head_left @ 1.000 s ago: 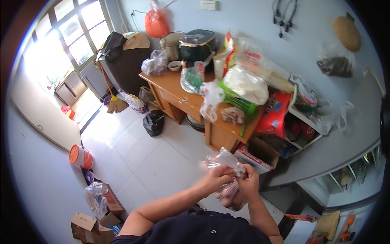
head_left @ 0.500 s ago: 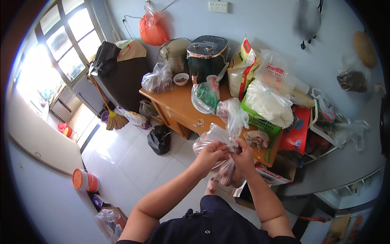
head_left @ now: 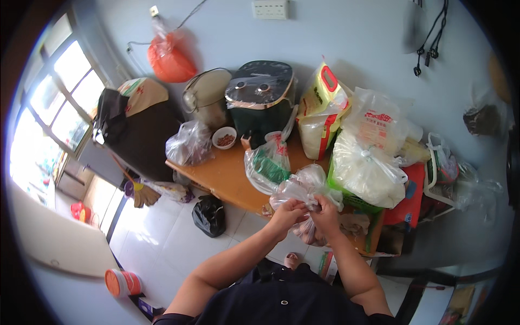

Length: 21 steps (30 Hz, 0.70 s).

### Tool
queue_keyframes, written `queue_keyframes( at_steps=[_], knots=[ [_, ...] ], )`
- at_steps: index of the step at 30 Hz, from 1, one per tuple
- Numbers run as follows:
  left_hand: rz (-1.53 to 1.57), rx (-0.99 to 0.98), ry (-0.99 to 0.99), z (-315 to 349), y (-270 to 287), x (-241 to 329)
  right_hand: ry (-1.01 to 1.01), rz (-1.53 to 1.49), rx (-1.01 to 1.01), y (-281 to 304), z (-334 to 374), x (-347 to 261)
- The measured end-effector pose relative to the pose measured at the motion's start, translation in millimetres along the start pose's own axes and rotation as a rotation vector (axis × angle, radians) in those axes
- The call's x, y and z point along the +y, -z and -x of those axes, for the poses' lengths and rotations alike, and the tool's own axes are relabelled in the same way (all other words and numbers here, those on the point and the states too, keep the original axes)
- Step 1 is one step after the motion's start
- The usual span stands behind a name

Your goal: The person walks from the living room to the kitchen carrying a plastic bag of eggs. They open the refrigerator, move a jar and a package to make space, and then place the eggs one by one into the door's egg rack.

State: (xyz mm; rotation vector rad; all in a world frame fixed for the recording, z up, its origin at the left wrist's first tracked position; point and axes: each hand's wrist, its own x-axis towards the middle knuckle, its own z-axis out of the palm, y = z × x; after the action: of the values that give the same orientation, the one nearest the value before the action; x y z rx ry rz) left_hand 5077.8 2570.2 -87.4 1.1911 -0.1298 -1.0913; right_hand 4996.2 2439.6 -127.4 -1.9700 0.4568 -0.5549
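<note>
Head view: A person's left hand (head_left: 291,213) and right hand (head_left: 326,215) keep a pinching grip on the gathered neck of a clear plastic bag (head_left: 309,234), just right of lower centre. Over the floor a second ago, it now hangs by the wooden surface's (head_left: 216,184) front edge, bringing the surface within reach; work at the neck appears unfinished.

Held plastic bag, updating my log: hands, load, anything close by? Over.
Left hand, right hand: both pinching the plastic bag. Bag bulging below the hands. Green basket close by on wooden desk, to the right.
</note>
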Motion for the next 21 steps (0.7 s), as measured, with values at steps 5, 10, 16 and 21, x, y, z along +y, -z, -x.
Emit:
queue_keyframes(
  at_steps=[5, 10, 16, 21],
  knots=[
    [-0.086, -0.113, 0.034, -39, 25, 10, -0.034, 0.02, 0.138, -22, -14, 23],
    [-0.183, -0.243, 0.162, -65, 46, 11, -0.14, 0.181, 0.144, -26, -12, 20],
    [0.065, -0.301, 0.334, -77, 55, -3, -0.146, 0.179, 0.241, -36, 1, 22],
    [0.007, -0.292, 0.377, -77, 52, 5, -0.117, 0.154, 0.152, -16, 0, -7]
  ],
)
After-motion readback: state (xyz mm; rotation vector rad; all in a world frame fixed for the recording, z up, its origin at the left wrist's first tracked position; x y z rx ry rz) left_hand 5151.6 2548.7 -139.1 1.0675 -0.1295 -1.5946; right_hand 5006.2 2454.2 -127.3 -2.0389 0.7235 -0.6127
